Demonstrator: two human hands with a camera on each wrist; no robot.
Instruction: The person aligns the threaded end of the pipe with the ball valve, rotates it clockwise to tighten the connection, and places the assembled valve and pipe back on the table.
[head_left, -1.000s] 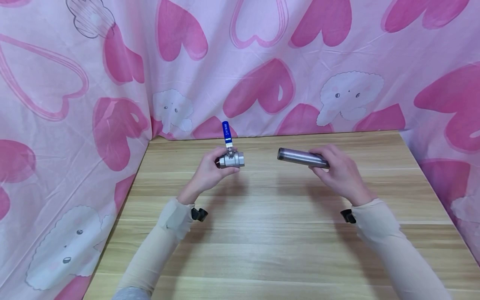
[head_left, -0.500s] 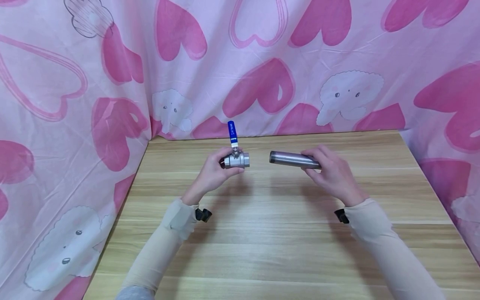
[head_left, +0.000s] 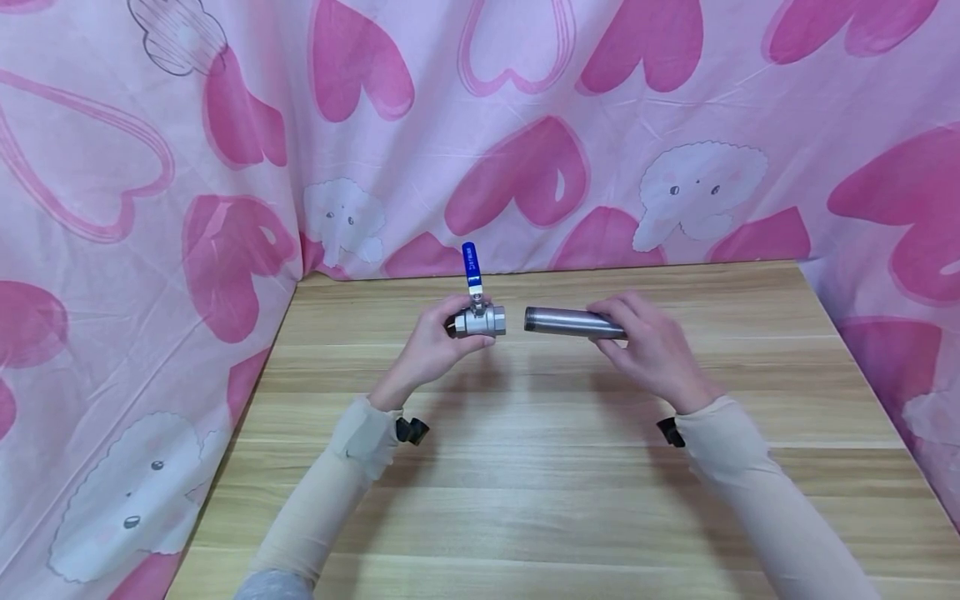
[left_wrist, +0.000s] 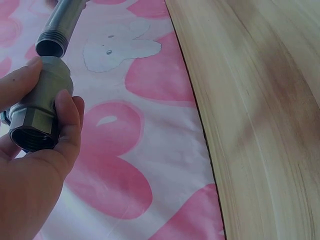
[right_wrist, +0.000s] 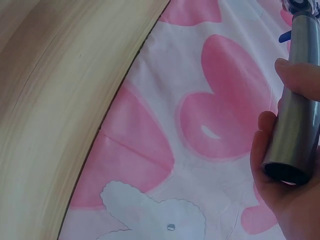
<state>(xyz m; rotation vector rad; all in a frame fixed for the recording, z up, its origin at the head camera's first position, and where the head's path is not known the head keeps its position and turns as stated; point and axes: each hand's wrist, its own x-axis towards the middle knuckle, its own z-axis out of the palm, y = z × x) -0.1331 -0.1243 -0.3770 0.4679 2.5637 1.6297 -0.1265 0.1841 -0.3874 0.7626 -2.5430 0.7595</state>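
My left hand [head_left: 437, 343] grips a silver ball valve [head_left: 489, 321] by its body, above the table. The valve's blue lever handle [head_left: 471, 264] points up and away. A threaded opening of the valve body [left_wrist: 40, 107] faces the camera in the left wrist view. My right hand [head_left: 647, 346] holds a grey metal pipe [head_left: 562, 321] between thumb and fingers. Threads on the pipe's left end [left_wrist: 52, 40] face the valve, with a small gap between them in the head view. The hollow rear end of the pipe [right_wrist: 292, 167] shows in the right wrist view.
A wood-grain table [head_left: 510, 500] lies under both hands. Pink heart-patterned cloth [head_left: 517, 167] hangs along its back and left sides, and more is at the right. Small black wrist devices [head_left: 412, 431] sit at both cuffs.
The pipe and my right hand have moved left, closer to the valve. My left hand has shifted slightly right with the valve, narrowing the gap. Both holds look the same.
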